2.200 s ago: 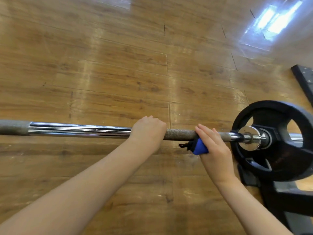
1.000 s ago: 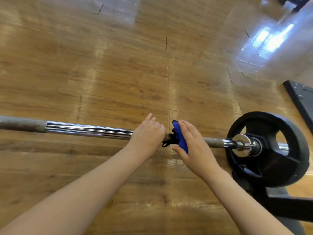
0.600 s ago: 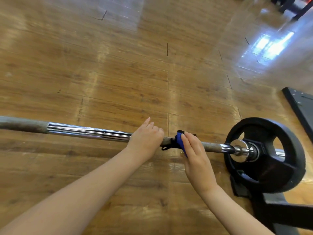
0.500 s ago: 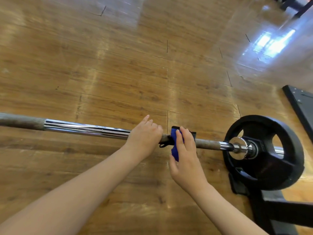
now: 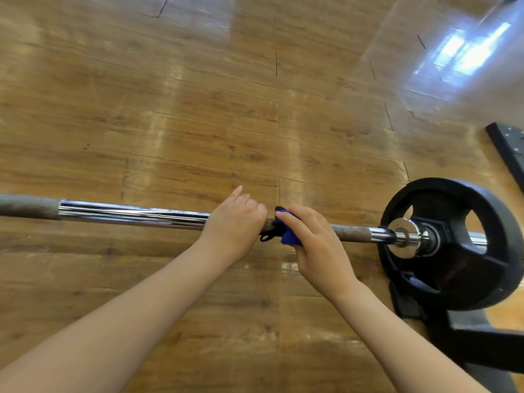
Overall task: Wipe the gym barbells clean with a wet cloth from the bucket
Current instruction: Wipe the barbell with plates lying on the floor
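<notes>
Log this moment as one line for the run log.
left hand: grips bar | right hand: presses blue cloth on bar | plate: on bar

Glossy chrome barbell (image 5: 133,215); wooden floor (image 5: 198,123)

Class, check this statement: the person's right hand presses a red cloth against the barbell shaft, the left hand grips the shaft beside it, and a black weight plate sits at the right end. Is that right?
Not quite: the cloth is blue with a black edge, not red, as the head view shows. The rest holds: the right hand presses it against the steel barbell shaft, the left hand grips beside it, and the round black weight plate sits at the right end.
</notes>
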`<state>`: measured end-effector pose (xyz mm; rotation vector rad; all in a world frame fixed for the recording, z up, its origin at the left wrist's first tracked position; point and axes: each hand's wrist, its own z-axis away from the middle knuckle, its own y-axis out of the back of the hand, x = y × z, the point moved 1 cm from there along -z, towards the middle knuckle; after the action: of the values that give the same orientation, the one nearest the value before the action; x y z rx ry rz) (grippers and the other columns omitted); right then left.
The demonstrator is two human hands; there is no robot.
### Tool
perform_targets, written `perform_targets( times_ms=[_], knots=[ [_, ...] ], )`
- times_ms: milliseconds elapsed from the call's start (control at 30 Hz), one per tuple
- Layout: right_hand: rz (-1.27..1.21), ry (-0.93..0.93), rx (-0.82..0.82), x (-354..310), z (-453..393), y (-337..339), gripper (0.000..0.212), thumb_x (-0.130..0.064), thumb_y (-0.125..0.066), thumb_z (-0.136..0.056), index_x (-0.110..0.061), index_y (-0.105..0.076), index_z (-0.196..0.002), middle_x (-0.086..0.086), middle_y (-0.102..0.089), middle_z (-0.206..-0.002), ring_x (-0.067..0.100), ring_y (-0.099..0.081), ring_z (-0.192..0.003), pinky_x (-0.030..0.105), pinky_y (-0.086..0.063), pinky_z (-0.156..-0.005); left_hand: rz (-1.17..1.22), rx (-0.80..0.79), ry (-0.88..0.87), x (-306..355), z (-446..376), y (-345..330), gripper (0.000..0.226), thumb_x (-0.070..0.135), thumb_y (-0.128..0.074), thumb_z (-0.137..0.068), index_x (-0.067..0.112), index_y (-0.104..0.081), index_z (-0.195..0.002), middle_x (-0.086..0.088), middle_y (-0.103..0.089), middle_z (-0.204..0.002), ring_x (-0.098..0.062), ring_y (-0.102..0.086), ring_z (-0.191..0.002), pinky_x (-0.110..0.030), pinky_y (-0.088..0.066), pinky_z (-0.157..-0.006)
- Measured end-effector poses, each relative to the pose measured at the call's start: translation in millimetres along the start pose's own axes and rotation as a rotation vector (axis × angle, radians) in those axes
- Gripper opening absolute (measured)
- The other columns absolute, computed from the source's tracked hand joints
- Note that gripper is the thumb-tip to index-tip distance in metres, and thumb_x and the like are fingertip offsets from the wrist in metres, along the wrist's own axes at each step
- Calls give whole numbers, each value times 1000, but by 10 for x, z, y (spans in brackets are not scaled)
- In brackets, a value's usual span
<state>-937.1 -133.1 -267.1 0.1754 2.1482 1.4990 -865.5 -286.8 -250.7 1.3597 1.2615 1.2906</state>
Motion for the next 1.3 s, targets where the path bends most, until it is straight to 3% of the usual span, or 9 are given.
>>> perform_targets(
  times_ms=[100,233,367,433,667,833,1000,1133,1300],
  knots=[
    [39,-4,86,41,138,22,48,6,-46,-79,-10,-52,-124,5,-48,-127,26,-49,-118,36,-40,-102,15,-124,36,19,-8,50,34,-8,-41,-68,-1,-66,-90,-18,-68,-88,-33,-65,-98,-43,-37,-106],
    [85,-173,155,195,291,112,60,22,-65,-67,-3,-58,-121,9,-53,-123,29,-51,-115,44,-43,-100,-53,-78,-6,-15,14,-12,34,-6,-53,-53,1,-70,-82,-14,-70,-76,-31,-70,-81,-45,-50,-90],
    [46,-151,176,-58,150,14,46,15,-58,-75,0,-61,-118,9,-54,-123,27,-48,-117,39,-38,-103,-139,-2,-5,-11,16,-120,46,6,-47,-81,1,-58,-126,-19,-66,-113,-33,-64,-104,-49,-43,-98],
    [19,-104,142,-243,32,-92,42,5,-51,-80,0,-60,-121,9,-55,-125,25,-47,-119,39,-38,-105,-185,-17,14,-3,-20,-136,42,8,-35,-88,-2,-62,-119,-20,-67,-110,-33,-65,-104,-50,-43,-98],
    [29,-126,129,-147,141,-64,54,15,-68,-73,-2,-58,-123,11,-56,-126,29,-52,-120,43,-41,-103,-267,-113,-2,31,-73,-146,47,5,-29,-80,-6,-69,-103,-26,-67,-106,-35,-65,-101,-43,-45,-98],
    [56,-234,167,38,279,40,67,21,-68,-66,-8,-52,-124,7,-55,-124,26,-48,-122,38,-35,-107,-217,-343,-41,-6,-167,-107,46,0,-37,-92,0,-38,-137,-22,-28,-151,-29,-26,-141,-35,-4,-117],
    [51,-224,190,-49,127,-1,50,19,-54,-71,1,-60,-117,10,-57,-119,26,-48,-118,35,-33,-107,-22,-494,8,-62,-278,-69,35,4,-46,-87,12,-52,-121,-7,-55,-122,-21,-48,-121,-31,-15,-116],
    [89,-73,67,-258,1,-98,46,4,-50,-80,2,-56,-125,15,-55,-127,30,-44,-123,40,-35,-108,-162,-475,-58,-30,-261,-52,48,18,-45,-92,9,-38,-139,-11,-40,-144,-23,-31,-137,-34,-10,-116],
    [53,-102,92,-49,115,80,56,16,-72,-67,3,-60,-120,14,-59,-120,25,-50,-116,33,-36,-107,-112,-330,-6,-13,-152,-28,45,9,-41,-90,5,-38,-135,-14,-35,-147,-24,-24,-141,-32,-3,-117]
  ],
)
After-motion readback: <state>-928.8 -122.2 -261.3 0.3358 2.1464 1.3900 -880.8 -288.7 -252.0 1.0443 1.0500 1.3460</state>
